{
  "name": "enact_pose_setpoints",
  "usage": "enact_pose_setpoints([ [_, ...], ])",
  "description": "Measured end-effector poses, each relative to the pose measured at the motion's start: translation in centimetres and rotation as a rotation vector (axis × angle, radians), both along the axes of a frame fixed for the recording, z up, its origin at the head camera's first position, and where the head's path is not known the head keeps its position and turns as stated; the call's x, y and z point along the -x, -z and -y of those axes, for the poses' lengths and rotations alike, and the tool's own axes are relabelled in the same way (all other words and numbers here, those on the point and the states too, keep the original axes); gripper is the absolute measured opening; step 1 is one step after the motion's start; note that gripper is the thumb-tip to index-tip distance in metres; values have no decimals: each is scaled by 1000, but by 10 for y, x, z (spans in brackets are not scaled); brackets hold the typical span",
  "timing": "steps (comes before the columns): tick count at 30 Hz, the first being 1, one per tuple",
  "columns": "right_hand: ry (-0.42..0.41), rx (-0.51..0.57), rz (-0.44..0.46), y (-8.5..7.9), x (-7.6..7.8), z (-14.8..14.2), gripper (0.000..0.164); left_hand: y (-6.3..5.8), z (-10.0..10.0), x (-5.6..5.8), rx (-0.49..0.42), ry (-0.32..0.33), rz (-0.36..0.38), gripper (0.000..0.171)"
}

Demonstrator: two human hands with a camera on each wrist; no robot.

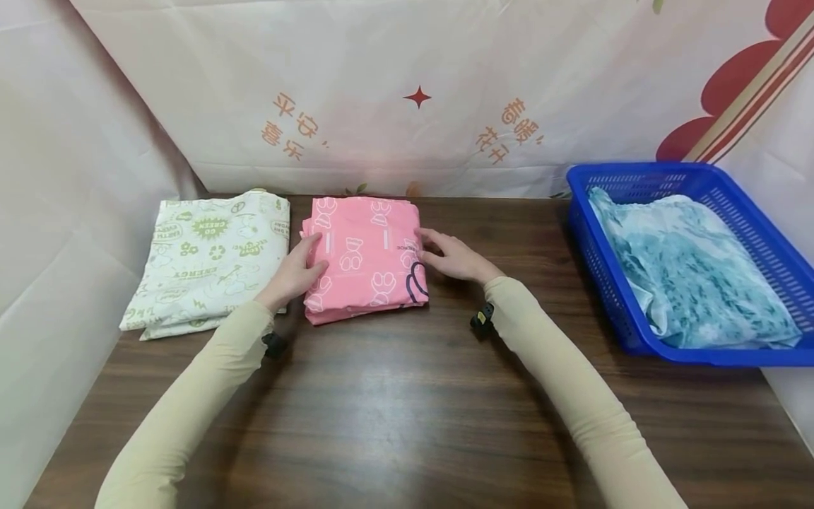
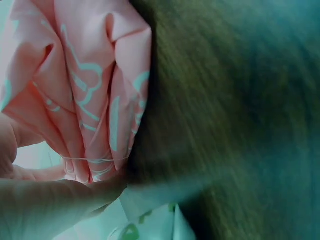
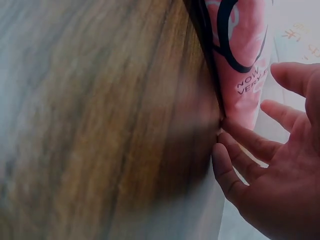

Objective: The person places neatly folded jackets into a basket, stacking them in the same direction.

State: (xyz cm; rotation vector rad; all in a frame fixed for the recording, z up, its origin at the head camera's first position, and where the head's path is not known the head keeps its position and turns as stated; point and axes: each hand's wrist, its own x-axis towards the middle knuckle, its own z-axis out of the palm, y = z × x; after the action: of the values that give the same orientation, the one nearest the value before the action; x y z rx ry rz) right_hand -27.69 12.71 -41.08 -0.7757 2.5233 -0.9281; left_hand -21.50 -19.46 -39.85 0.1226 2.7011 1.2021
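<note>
A folded pink cloth (image 1: 362,261) with white outlined figures and a dark printed line lies flat on the brown table, between both hands. My left hand (image 1: 295,272) touches its left edge, fingers and thumb fairly straight; in the left wrist view the hand lies against the layered folds of the pink cloth (image 2: 90,85). At the opposite edge, my right hand (image 1: 454,256) rests its fingertips on the cloth's side. The right wrist view shows that hand (image 3: 280,165) with spread fingers, some touching the edge near black lettering.
Left of the pink cloth lies a folded white cloth with green print (image 1: 210,261). A blue plastic basket (image 1: 598,268) stands at the right, holding a teal and white cloth (image 1: 693,268). Pale printed fabric (image 1: 369,71) hangs behind the wooden table (image 1: 381,424).
</note>
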Motion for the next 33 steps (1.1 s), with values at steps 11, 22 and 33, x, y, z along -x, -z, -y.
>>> enact_pose_setpoints([
  [11, 16, -56, 29, -1, -2, 7, 59, 0, 1, -1, -105, -51, 52, 69],
  [22, 21, 86, 78, 0, -4, 2, 62, 6, 1, -2, -379, 30, 128, 74],
  [33, 149, 372, 338, -3, -10, -7, 67, 9, -8, -11, -580, -79, 189, 60],
])
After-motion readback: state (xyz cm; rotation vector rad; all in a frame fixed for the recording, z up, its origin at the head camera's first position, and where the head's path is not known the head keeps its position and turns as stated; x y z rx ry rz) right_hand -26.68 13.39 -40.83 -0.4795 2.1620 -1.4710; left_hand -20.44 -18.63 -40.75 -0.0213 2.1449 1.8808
